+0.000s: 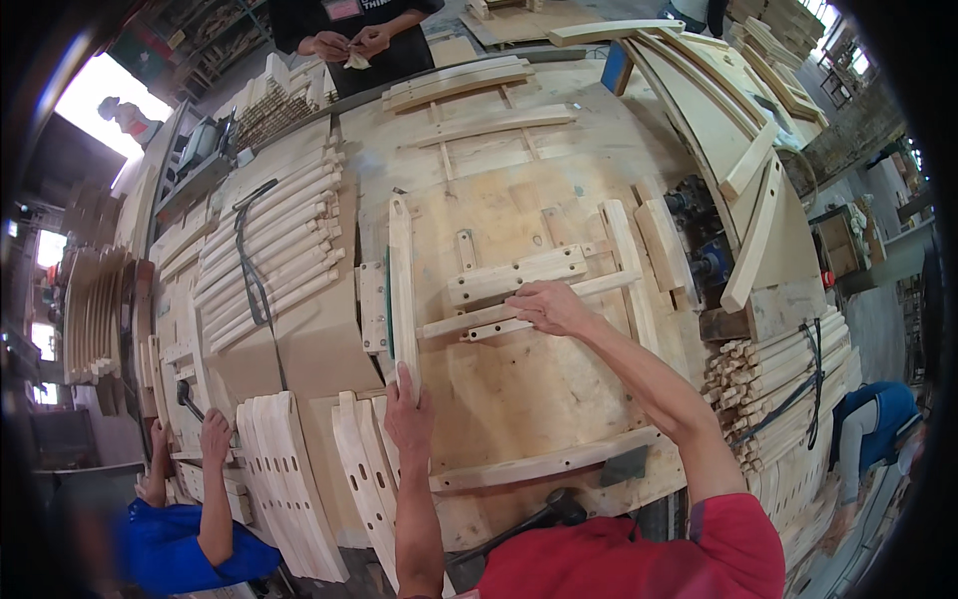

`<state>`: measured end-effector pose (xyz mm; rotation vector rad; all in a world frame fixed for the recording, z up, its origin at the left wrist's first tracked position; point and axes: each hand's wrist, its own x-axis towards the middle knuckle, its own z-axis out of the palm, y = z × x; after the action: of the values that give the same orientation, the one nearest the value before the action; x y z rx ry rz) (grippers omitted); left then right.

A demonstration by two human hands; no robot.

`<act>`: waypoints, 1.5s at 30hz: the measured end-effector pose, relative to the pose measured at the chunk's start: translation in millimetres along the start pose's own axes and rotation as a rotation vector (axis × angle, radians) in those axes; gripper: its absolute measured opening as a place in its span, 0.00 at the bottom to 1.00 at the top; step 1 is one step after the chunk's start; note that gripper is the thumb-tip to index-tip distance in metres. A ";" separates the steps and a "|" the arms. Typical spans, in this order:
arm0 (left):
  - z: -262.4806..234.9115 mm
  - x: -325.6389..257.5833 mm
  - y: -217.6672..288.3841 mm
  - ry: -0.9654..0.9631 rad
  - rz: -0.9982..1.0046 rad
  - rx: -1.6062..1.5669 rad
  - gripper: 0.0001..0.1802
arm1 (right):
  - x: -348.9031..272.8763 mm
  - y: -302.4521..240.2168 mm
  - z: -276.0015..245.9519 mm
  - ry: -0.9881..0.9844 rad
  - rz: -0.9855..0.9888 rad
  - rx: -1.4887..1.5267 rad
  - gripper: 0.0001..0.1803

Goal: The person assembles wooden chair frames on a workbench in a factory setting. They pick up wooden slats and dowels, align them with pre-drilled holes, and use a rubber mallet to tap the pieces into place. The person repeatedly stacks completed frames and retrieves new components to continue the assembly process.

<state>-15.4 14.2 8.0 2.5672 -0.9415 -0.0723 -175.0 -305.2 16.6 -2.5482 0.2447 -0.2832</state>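
My left hand (409, 411) is closed round the near end of a long pale wooden post (402, 270), which lies lengthwise on the plywood bench. My right hand (547, 307) pinches a slim wooden rail (459, 323) that runs crosswise. The rail's left end meets or nearly touches the left post, though the exact joint is too small to tell. Its right part reaches a second wooden post (631, 270). Just beyond my right hand, a thick wooden block with dark holes (519, 276) sits on the bench. My right fingers hide part of the rail.
A wooden bar (544, 464) crosses the bench's near side, with a black mallet (565, 507) close to me. Strapped wooden sticks (269, 250) lie left; slotted slats (284, 469) stand nearer. A blue-sleeved co-worker (190, 539) works at left, another person (354, 40) across the bench.
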 end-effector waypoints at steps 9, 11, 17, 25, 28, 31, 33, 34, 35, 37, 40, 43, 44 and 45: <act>-8.9 7.8 26.0 0.111 0.187 0.305 0.35 | 0.7 4.6 6.3 0.089 0.008 -0.025 0.15; -5.4 31.0 50.2 0.115 0.334 0.191 0.31 | -1.3 0.4 16.3 0.100 0.013 0.018 0.13; 12.6 94.3 70.7 -0.113 0.569 0.204 0.22 | 0.1 2.9 5.5 0.100 0.008 0.001 0.12; -4.3 102.9 53.6 -0.139 0.655 0.223 0.20 | -111.3 -26.5 -5.9 0.657 0.759 -0.407 0.29; 3.0 99.4 68.5 -0.148 0.682 0.202 0.19 | -164.9 -19.2 -29.5 0.418 1.131 -0.236 0.39; 11.3 97.9 66.6 -0.074 0.694 0.177 0.19 | -183.5 -3.4 -50.7 0.376 1.130 -0.294 0.38; 11.7 97.4 60.0 -0.076 0.668 0.191 0.19 | -190.7 -2.6 -47.8 0.457 1.074 -0.335 0.36; 13.8 95.8 61.6 -0.076 0.655 0.188 0.18 | -188.1 -3.1 -45.9 0.498 1.047 -0.363 0.35; 11.9 90.9 57.4 -0.031 0.632 0.191 0.19 | -176.1 -9.9 -39.5 0.555 0.910 -0.452 0.32; 8.7 81.2 52.3 0.063 0.600 0.192 0.21 | -154.4 -24.8 -34.9 0.687 0.635 -0.618 0.27; -0.4 50.4 44.6 0.236 0.387 0.046 0.27 | -93.6 -45.7 -1.0 0.570 0.337 -0.150 0.19; -15.3 21.4 23.6 0.091 0.102 0.119 0.39 | -14.3 -74.4 41.6 0.393 0.052 -0.045 0.14; -21.7 13.8 16.5 0.021 -0.001 0.117 0.40 | 12.2 -89.3 52.4 0.346 -0.040 -0.058 0.14; -22.2 8.7 12.1 -0.022 -0.044 0.085 0.40 | 31.8 -101.5 61.3 0.263 -0.001 -0.110 0.14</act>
<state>-12.0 8.2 33.8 2.6711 -0.9142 -0.0739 -117.4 -197.2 26.8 -2.6158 0.3675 -0.6217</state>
